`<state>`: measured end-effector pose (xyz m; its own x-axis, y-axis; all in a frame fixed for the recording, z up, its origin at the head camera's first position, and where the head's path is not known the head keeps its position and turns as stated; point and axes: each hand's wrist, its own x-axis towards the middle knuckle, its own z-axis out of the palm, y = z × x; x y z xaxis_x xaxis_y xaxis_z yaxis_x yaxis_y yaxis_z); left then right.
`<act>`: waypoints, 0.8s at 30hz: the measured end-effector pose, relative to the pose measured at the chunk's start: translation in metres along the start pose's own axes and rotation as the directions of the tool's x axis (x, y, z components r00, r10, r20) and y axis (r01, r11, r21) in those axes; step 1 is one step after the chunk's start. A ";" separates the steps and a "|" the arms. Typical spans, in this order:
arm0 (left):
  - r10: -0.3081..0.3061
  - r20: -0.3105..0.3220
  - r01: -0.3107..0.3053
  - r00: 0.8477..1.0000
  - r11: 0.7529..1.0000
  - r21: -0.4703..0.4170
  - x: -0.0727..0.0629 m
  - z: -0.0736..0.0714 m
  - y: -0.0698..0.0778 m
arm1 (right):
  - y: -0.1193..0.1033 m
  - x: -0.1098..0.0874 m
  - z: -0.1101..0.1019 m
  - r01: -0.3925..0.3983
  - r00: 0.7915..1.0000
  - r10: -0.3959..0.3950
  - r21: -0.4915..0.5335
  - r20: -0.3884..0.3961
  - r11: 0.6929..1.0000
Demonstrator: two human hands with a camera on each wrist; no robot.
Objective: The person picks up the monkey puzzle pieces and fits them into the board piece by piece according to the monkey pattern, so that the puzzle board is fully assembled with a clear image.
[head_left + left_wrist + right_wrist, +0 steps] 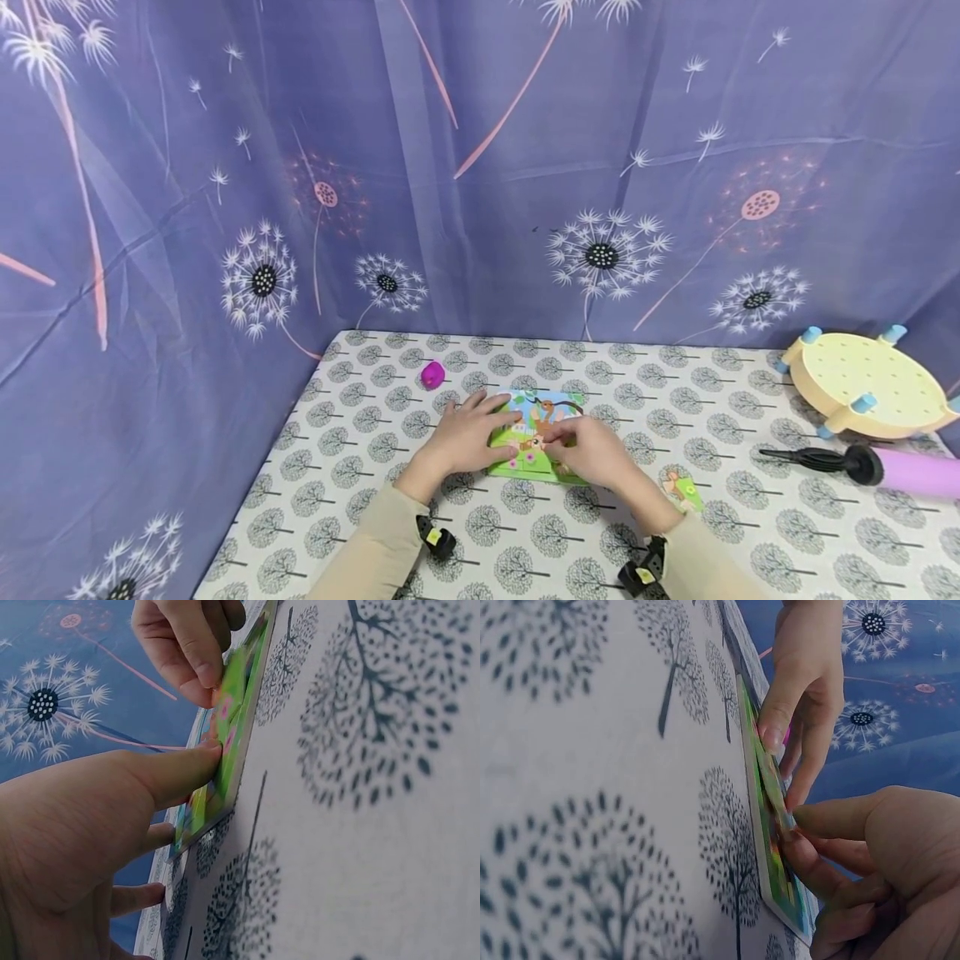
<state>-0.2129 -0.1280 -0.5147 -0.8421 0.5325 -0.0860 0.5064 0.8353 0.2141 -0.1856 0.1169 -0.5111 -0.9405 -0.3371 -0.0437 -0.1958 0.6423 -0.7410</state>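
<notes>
A jigsaw puzzle board [558, 479] with a green and blue monkey picture lies in front of me on the table. My right hand [592, 450] pinches a puzzle piece [235, 679] between thumb and forefinger; the piece is tilted, one edge lifted over the board. My left hand [468, 433] lies across the board's left side with its fingers spread. Its straight thumb [196, 766] presses the near end of the same piece. In the right wrist view, the left fingers reach past the board's far side. Part of the picture is hidden under both hands.
Another puzzle piece [681, 488] lies on the cloth right of my right forearm. A small purple object [432, 375] sits behind the left hand. At the right stand an upturned pale-yellow stool [870, 379] with blue-tipped legs and a pink pump [918, 472] with a black nozzle.
</notes>
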 end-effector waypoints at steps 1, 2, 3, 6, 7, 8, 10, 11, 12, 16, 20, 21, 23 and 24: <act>-0.005 0.003 0.005 1.000 1.000 0.002 0.000 0.000 0.000 | 0.001 0.000 -0.001 0.006 1.000 -0.006 -0.002 -0.002 1.000; -0.010 0.005 0.010 1.000 1.000 0.003 0.000 0.000 0.001 | 0.002 -0.001 -0.002 0.011 1.000 -0.011 -0.006 -0.005 1.000; -0.014 0.004 0.014 1.000 1.000 0.004 0.001 0.000 0.001 | 0.003 -0.001 -0.003 0.018 1.000 -0.018 -0.008 -0.007 1.000; -0.028 -0.001 0.028 1.000 1.000 0.010 0.001 0.001 0.003 | 0.006 -0.003 -0.006 0.045 0.999 -0.046 -0.019 -0.017 0.999; -0.030 -0.006 0.031 1.000 0.999 0.015 0.002 0.001 0.004 | 0.007 -0.004 -0.008 0.050 0.999 -0.050 -0.010 -0.015 0.999; -0.033 -0.013 0.033 0.999 0.999 0.015 0.002 0.002 0.005 | 0.009 -0.005 -0.010 0.053 0.998 -0.053 -0.007 -0.017 0.999; -0.043 -0.026 0.044 0.999 0.999 0.016 0.003 0.003 0.008 | 0.012 -0.008 -0.014 0.062 0.998 -0.062 0.002 -0.022 0.998; -0.048 -0.035 0.048 0.998 0.999 0.015 0.004 0.003 0.009 | 0.014 -0.010 -0.016 0.067 0.997 -0.067 0.008 -0.025 0.998; -0.053 -0.042 0.054 0.998 0.998 0.013 0.004 0.004 0.011 | 0.017 -0.011 -0.018 0.072 0.997 -0.072 0.006 -0.031 0.997; -0.073 -0.067 0.073 0.995 0.997 0.001 0.005 0.006 0.018 | 0.027 -0.017 -0.029 0.087 0.994 -0.087 -0.010 -0.058 0.996; -0.072 -0.062 0.072 0.995 0.997 0.003 0.005 0.009 0.023 | 0.044 -0.026 -0.042 0.081 0.995 -0.081 0.003 -0.064 0.997; -0.066 -0.056 0.066 0.996 0.998 0.003 0.005 0.009 0.025 | 0.048 -0.029 -0.046 0.076 0.995 -0.075 0.015 -0.060 0.997; -0.057 -0.037 0.057 0.998 0.998 0.003 0.005 0.009 0.027 | 0.058 -0.036 -0.056 0.076 0.996 -0.074 0.020 -0.052 0.997; -0.050 -0.030 0.050 0.998 0.999 0.003 0.005 0.009 0.028 | 0.062 -0.039 -0.061 0.071 0.996 -0.070 0.024 -0.048 0.997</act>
<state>-0.2009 -0.1006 -0.5181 -0.8714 0.4859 -0.0675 0.4643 0.8613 0.2064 -0.1778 0.2120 -0.5146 -0.9366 -0.3480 0.0406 -0.2558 0.6001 -0.7579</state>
